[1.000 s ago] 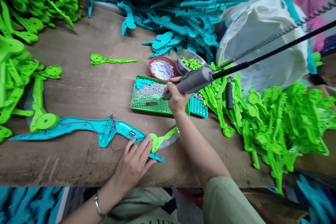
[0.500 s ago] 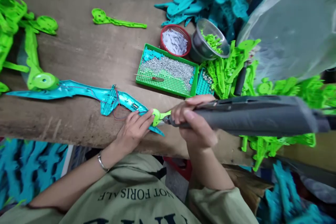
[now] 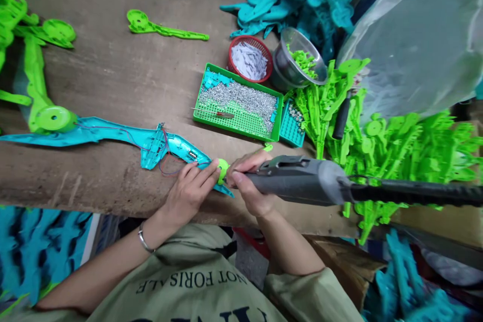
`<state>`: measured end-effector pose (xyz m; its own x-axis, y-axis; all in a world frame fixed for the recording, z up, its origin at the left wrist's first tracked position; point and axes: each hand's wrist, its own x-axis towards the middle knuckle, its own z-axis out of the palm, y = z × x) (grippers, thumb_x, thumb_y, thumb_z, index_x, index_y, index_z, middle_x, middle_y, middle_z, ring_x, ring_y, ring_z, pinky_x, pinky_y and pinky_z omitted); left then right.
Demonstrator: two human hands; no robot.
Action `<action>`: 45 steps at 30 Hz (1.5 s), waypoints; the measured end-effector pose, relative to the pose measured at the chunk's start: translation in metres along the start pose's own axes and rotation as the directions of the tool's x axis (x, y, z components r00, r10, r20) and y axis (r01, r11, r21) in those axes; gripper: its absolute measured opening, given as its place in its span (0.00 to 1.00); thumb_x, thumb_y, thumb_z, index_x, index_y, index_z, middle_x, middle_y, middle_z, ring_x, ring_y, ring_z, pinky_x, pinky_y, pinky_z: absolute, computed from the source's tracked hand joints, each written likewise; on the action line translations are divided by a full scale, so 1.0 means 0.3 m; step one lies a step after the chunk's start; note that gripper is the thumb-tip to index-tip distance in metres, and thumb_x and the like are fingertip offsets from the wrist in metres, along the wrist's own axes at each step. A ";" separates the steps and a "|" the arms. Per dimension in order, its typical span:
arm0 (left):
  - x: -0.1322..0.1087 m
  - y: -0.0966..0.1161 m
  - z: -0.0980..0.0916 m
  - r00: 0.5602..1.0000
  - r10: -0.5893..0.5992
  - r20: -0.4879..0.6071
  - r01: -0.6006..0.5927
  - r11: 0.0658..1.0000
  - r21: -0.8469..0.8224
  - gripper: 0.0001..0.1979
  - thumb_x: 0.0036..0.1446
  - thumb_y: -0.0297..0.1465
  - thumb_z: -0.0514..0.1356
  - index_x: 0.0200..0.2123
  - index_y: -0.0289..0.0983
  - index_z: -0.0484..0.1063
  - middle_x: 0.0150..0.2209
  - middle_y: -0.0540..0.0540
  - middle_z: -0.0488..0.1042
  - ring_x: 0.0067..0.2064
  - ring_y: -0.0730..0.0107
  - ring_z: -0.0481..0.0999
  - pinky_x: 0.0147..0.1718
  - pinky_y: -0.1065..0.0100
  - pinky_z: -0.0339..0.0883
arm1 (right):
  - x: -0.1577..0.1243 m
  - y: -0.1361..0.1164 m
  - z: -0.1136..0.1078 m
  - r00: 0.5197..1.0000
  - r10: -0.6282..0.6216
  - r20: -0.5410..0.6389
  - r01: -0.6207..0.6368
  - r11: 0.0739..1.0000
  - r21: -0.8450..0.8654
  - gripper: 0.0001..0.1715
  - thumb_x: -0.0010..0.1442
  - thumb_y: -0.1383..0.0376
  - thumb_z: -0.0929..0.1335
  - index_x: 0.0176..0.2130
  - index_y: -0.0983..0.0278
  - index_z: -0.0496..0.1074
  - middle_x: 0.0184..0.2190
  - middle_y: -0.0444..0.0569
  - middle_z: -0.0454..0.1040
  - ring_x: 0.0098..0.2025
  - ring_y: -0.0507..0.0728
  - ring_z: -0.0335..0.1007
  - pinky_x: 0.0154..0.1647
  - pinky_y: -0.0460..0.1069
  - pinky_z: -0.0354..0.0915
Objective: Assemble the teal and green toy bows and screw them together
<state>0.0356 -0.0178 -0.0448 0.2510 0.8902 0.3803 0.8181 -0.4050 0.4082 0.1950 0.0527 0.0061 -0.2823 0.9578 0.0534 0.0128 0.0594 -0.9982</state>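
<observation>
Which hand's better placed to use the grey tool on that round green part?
Likely the right hand: it grips the grey tool, close to the green part; the left hand rests on the blue piece.

Green tray [image 3: 241, 123], blue part [image 3: 109, 132] on tabletop [image 3: 98, 75]

Over on the desk [image 3: 101, 80], the left hand [image 3: 190, 191] lies across one end of a curved blue part [image 3: 113, 132], fingers by a green disc [image 3: 223, 170]; the right hand [image 3: 247, 183] grips a grey power tool [image 3: 298, 181] pointing towards it. Beyond sits a green tray [image 3: 230, 122] holding small metal pieces [image 3: 245, 100].
</observation>
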 end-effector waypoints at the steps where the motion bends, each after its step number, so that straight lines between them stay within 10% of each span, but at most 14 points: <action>1: 0.000 0.001 0.000 1.000 0.001 -0.005 -0.001 1.000 -0.002 0.15 0.68 0.25 0.55 0.55 0.36 0.74 0.60 0.43 0.76 0.43 0.65 0.75 0.57 0.58 0.63 | 0.002 0.001 -0.001 0.999 -0.019 0.037 0.020 1.000 -0.007 0.09 0.57 0.60 0.74 0.36 0.58 0.71 0.24 0.40 0.70 0.25 0.52 0.68 0.27 0.50 0.69; 7: -0.005 0.000 0.007 1.000 0.003 -0.011 -0.004 1.000 -0.030 0.16 0.69 0.25 0.53 0.56 0.36 0.72 0.60 0.42 0.75 0.46 0.64 0.75 0.57 0.58 0.62 | 0.068 -0.074 -0.033 0.959 -0.096 0.268 0.099 0.995 0.001 0.10 0.56 0.61 0.74 0.37 0.60 0.73 0.22 0.41 0.71 0.22 0.51 0.66 0.23 0.48 0.66; 12: -0.009 0.000 0.020 0.999 0.037 -0.012 -0.036 0.998 0.044 0.17 0.66 0.24 0.56 0.56 0.36 0.73 0.60 0.40 0.74 0.45 0.63 0.75 0.57 0.56 0.62 | 0.247 -0.103 -0.073 0.906 -0.393 -0.155 0.410 0.907 0.097 0.09 0.57 0.61 0.71 0.39 0.58 0.70 0.17 0.36 0.65 0.18 0.51 0.63 0.22 0.48 0.65; 17: -0.008 0.010 0.025 0.999 0.024 -0.030 -0.023 0.998 0.058 0.20 0.65 0.25 0.59 0.59 0.41 0.72 0.59 0.41 0.75 0.43 0.64 0.74 0.57 0.55 0.62 | 0.367 -0.022 -0.101 0.866 -0.312 -0.390 0.354 0.935 0.037 0.10 0.54 0.63 0.71 0.37 0.59 0.68 0.17 0.35 0.65 0.17 0.50 0.62 0.23 0.48 0.64; 34: 0.004 0.022 0.006 0.999 0.014 0.030 -0.017 0.995 0.095 0.21 0.64 0.25 0.59 0.59 0.42 0.72 0.59 0.40 0.75 0.44 0.62 0.74 0.55 0.55 0.62 | 0.395 0.061 -0.109 0.938 -0.200 -0.283 0.219 0.975 0.035 0.10 0.54 0.61 0.72 0.36 0.59 0.68 0.16 0.34 0.64 0.17 0.50 0.62 0.21 0.48 0.63; 45: 0.009 0.017 0.010 0.999 0.033 0.023 -0.036 0.985 0.171 0.22 0.63 0.23 0.59 0.58 0.45 0.74 0.58 0.42 0.76 0.39 0.62 0.71 0.52 0.55 0.63 | 0.227 -0.147 -0.102 0.910 -0.273 -0.313 0.290 0.957 0.008 0.12 0.56 0.56 0.73 0.36 0.56 0.68 0.16 0.35 0.60 0.16 0.51 0.61 0.19 0.49 0.61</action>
<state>0.0421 -0.0167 -0.0442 0.2891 0.8810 0.3746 0.8851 -0.3951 0.2459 0.2046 0.1239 0.0548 0.0396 0.9430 0.3304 -0.0776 0.3326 -0.9399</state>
